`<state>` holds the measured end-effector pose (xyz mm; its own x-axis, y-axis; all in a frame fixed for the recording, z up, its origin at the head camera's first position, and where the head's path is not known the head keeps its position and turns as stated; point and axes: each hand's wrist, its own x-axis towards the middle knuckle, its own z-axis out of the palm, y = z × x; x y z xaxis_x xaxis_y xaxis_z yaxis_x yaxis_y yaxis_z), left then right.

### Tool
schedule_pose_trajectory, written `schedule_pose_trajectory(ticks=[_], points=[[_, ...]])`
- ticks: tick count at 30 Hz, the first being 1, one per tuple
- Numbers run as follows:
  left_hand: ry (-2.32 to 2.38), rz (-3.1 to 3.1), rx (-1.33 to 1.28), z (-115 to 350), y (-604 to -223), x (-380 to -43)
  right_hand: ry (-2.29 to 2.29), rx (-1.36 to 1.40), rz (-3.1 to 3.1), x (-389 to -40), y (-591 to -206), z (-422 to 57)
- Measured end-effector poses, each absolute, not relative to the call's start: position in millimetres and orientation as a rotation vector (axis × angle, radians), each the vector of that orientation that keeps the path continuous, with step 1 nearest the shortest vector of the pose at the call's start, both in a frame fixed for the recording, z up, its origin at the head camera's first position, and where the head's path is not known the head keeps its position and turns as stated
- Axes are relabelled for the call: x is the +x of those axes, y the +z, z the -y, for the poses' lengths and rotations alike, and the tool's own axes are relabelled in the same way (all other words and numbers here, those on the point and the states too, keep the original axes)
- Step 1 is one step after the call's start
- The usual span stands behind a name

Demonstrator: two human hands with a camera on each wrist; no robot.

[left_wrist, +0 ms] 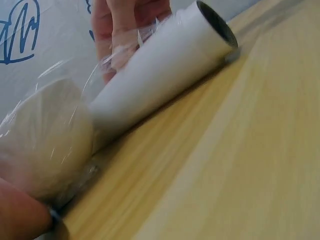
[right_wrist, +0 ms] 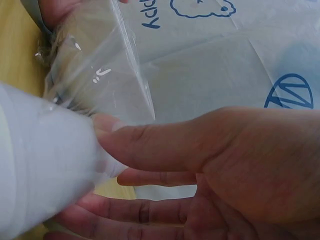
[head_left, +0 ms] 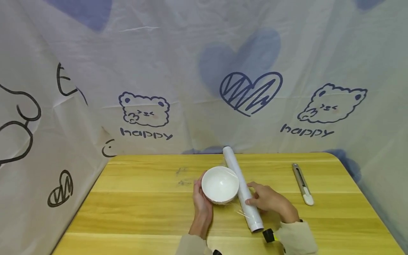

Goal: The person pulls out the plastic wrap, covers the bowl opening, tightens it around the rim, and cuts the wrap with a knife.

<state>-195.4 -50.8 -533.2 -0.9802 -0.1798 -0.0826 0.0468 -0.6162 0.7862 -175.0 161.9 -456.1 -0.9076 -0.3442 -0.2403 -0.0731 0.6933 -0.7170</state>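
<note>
A white bowl (head_left: 220,185), its mouth facing up, is held along its left side by my left hand (head_left: 202,203). Clear plastic film (right_wrist: 115,75) covers the bowl and stretches over to a roll of cling film (head_left: 236,169). This roll lies slantwise on the table just right of the bowl, its hollow end towards me. My right hand (head_left: 271,200) grips the roll from the right, the thumb (right_wrist: 150,145) against it near the film and the other fingers lower down. In the left wrist view, wrinkled film wraps the bowl's side (left_wrist: 50,135).
A box cutter (head_left: 302,184) with a grey and white handle lies on the right of the wooden table (head_left: 137,205). A printed cloth (head_left: 191,117) hangs behind the table's far edge and along both sides.
</note>
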Motion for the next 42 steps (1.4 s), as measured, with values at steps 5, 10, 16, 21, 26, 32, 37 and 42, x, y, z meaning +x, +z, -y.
schedule_pose_trajectory(ticks=[5,10,16,21,26,32,37,42], points=[[-2.625,1.234,0.340,44,-533,-197,-1.067,-0.375,-2.534,-174,-457,-159],[-2.548,1.234,0.462,41,-532,-202,-1.051,-0.386,-2.538,-174,-457,-156],[-2.563,1.254,0.504,41,-533,-205,-1.051,-0.341,-2.541,-172,-456,-158],[-2.660,1.185,0.457,42,-537,-209,-1.063,-0.315,-2.539,-170,-457,-160],[-2.731,1.081,0.436,43,-539,-212,-1.081,-0.310,-2.525,-170,-457,-161],[-2.707,1.128,0.460,45,-539,-217,-1.070,-0.336,-2.508,-172,-459,-163],[-2.635,1.201,0.483,44,-539,-221,-1.090,-0.371,-2.507,-177,-462,-165],[-2.601,1.228,0.481,46,-540,-225,-1.113,-0.292,-2.672,-188,-468,-160]])
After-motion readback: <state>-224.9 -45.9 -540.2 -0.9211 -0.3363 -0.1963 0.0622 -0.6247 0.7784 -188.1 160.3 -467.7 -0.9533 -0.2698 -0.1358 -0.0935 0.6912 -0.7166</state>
